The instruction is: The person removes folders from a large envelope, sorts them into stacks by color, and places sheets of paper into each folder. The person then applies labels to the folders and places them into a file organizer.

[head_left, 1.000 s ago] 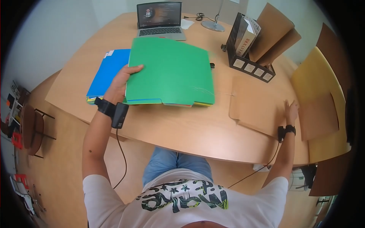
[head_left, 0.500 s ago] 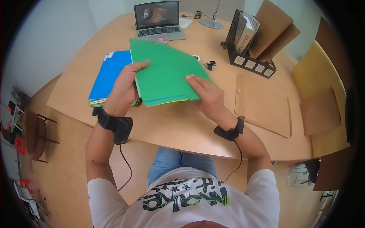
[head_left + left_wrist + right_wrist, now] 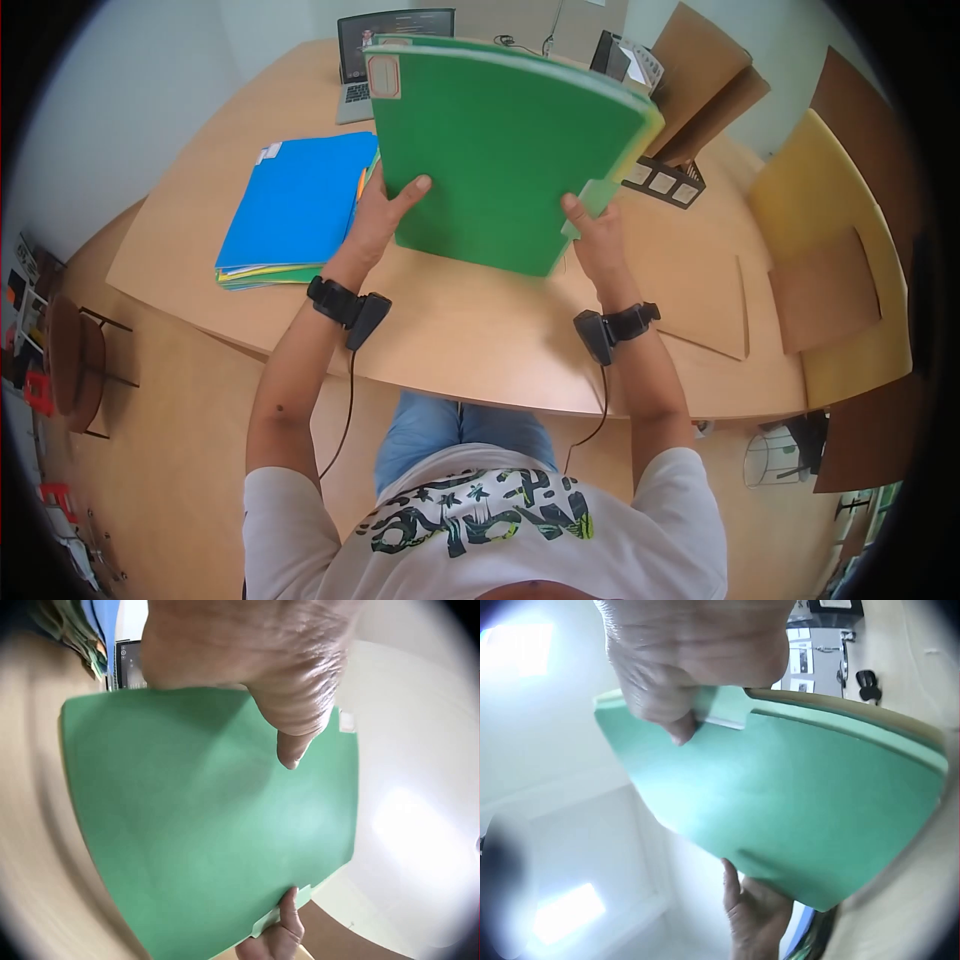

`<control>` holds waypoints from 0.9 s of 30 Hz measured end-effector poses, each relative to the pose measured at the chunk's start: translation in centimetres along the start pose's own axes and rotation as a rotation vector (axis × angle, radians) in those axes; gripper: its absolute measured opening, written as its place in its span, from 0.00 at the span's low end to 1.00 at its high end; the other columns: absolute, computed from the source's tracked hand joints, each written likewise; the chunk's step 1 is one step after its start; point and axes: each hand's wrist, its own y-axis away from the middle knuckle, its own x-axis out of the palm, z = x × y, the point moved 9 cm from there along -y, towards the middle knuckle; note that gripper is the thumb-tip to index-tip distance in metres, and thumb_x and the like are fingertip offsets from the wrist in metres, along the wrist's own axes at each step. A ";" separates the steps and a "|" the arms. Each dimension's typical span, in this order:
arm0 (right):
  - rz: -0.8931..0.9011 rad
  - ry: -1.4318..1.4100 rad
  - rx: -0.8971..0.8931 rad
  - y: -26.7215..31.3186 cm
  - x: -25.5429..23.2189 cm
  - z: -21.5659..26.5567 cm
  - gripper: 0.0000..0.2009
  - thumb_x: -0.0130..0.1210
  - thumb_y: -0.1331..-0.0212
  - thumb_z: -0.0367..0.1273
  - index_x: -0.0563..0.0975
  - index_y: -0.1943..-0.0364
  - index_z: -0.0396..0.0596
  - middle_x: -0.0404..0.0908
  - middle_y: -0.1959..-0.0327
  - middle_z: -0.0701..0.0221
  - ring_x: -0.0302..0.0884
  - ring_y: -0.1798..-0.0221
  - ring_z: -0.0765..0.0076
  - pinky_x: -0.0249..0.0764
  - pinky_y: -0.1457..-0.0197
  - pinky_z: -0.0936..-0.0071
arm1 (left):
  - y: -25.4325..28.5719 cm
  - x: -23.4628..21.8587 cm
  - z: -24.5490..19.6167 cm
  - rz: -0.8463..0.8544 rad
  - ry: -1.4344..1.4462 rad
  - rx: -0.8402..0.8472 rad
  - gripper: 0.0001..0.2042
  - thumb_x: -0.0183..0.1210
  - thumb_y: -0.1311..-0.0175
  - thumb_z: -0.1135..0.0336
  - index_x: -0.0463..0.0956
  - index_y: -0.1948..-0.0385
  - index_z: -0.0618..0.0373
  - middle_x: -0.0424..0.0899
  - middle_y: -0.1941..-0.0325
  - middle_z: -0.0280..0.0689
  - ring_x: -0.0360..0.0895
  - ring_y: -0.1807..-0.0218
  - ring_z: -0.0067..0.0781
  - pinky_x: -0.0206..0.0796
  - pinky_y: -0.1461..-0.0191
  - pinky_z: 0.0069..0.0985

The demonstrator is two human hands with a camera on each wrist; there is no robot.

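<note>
At tbl (image 3: 450, 340), L grip (image 3: 378, 215) + R grip (image 3: 602, 242) hold grn folder (image 3: 500, 160).

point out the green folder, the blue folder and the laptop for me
green folder (image 3: 490, 155): head view, middle of its near cover
blue folder (image 3: 297, 198): head view, middle of its upper cover
laptop (image 3: 354, 52): head view, left part of its screen

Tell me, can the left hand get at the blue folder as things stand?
Probably not: the left hand is busy gripping the green folder. The blue folder lies close by with its top uncovered, so freeing that hand would likely suffice.
</note>
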 end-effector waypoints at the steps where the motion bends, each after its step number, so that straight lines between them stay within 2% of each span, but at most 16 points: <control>1: 0.034 -0.054 0.017 -0.1 0.2 -0.4 0.16 0.60 0.40 0.36 0.76 0.53 0.41 0.79 0.60 0.74 0.74 0.57 0.77 0.70 0.53 0.77 | 0.2 0.1 0.6 0.007 0.042 -0.053 0.35 0.65 0.43 0.53 0.61 0.38 0.62 0.70 0.39 0.41 0.65 0.37 0.32 0.56 0.34 0.29; 4: 0.091 -0.101 0.054 0.0 0.6 -0.9 0.20 0.62 0.43 0.37 0.74 0.50 0.42 0.78 0.56 0.73 0.74 0.53 0.76 0.69 0.49 0.76 | 0.5 0.2 0.6 -0.009 0.042 -0.066 0.32 0.66 0.43 0.55 0.65 0.40 0.62 0.74 0.43 0.39 0.68 0.40 0.30 0.59 0.36 0.28; 7: 0.141 -0.071 0.071 0.1 1.3 -0.6 0.23 0.64 0.46 0.37 0.73 0.48 0.42 0.77 0.54 0.71 0.73 0.50 0.74 0.68 0.45 0.74 | 0.7 0.6 0.1 -0.012 0.030 -0.053 0.29 0.63 0.40 0.58 0.65 0.41 0.63 0.74 0.43 0.39 0.67 0.39 0.31 0.54 0.33 0.29; 8: 0.160 -0.059 0.074 0.2 1.5 -0.5 0.24 0.65 0.47 0.37 0.72 0.48 0.42 0.77 0.54 0.71 0.73 0.49 0.73 0.68 0.44 0.73 | 0.6 0.6 0.3 -0.010 0.004 -0.060 0.28 0.63 0.40 0.58 0.66 0.42 0.64 0.74 0.43 0.39 0.68 0.40 0.30 0.56 0.34 0.29; 11: 0.234 0.029 0.127 0.2 1.4 -1.2 0.30 0.63 0.48 0.34 0.66 0.40 0.42 0.72 0.44 0.66 0.67 0.40 0.67 0.62 0.36 0.68 | 0.4 0.5 1.2 0.014 -0.045 -0.085 0.25 0.63 0.39 0.60 0.68 0.43 0.64 0.74 0.43 0.39 0.70 0.43 0.29 0.61 0.38 0.27; 14: 0.259 0.196 0.152 -0.1 0.7 -2.7 0.30 0.64 0.48 0.35 0.67 0.41 0.41 0.73 0.45 0.66 0.68 0.41 0.66 0.62 0.36 0.68 | 0.1 0.0 1.3 0.025 -0.021 -0.098 0.24 0.63 0.39 0.62 0.69 0.45 0.64 0.74 0.43 0.39 0.73 0.46 0.28 0.66 0.44 0.25; 16: 0.245 0.234 0.191 0.1 0.6 -4.1 0.27 0.64 0.47 0.36 0.70 0.44 0.39 0.76 0.50 0.66 0.72 0.47 0.67 0.66 0.41 0.70 | 0.2 0.2 1.3 -0.020 0.033 -0.083 0.23 0.63 0.39 0.64 0.69 0.45 0.65 0.74 0.43 0.40 0.74 0.48 0.27 0.68 0.47 0.23; 19: 0.238 0.254 0.252 0.6 0.9 -4.6 0.24 0.62 0.45 0.35 0.71 0.47 0.37 0.79 0.54 0.66 0.76 0.51 0.68 0.71 0.45 0.71 | 0.3 -0.1 2.0 -0.060 0.055 -0.131 0.21 0.59 0.37 0.67 0.67 0.44 0.67 0.74 0.44 0.41 0.74 0.48 0.29 0.69 0.47 0.24; 20: 0.240 0.253 0.273 0.6 1.2 -4.5 0.23 0.62 0.44 0.34 0.72 0.47 0.37 0.79 0.54 0.66 0.77 0.51 0.68 0.72 0.46 0.72 | 0.7 0.1 1.8 -0.088 0.112 -0.203 0.21 0.57 0.36 0.69 0.66 0.44 0.67 0.74 0.45 0.41 0.74 0.48 0.30 0.70 0.47 0.25; 22: 0.231 0.058 0.370 0.7 1.8 -4.3 0.21 0.59 0.42 0.33 0.71 0.48 0.36 0.79 0.54 0.65 0.78 0.52 0.69 0.74 0.48 0.73 | 1.7 -0.2 1.0 -0.149 0.228 -0.341 0.20 0.53 0.35 0.72 0.65 0.43 0.68 0.74 0.46 0.42 0.75 0.48 0.32 0.70 0.46 0.26; 25: 0.247 -0.104 0.437 0.1 4.6 -3.5 0.18 0.57 0.40 0.31 0.71 0.48 0.36 0.79 0.54 0.65 0.78 0.53 0.70 0.76 0.51 0.73 | 1.0 -3.8 1.0 -0.118 0.113 -0.339 0.19 0.47 0.35 0.75 0.63 0.42 0.69 0.74 0.48 0.44 0.75 0.48 0.35 0.71 0.46 0.28; 27: 0.243 -0.164 0.423 -0.2 7.7 -3.2 0.18 0.55 0.39 0.29 0.70 0.47 0.37 0.79 0.53 0.64 0.78 0.53 0.70 0.77 0.51 0.72 | 0.5 -7.1 -1.1 -0.105 0.116 -0.312 0.20 0.48 0.37 0.77 0.64 0.42 0.70 0.76 0.50 0.45 0.77 0.52 0.35 0.72 0.49 0.28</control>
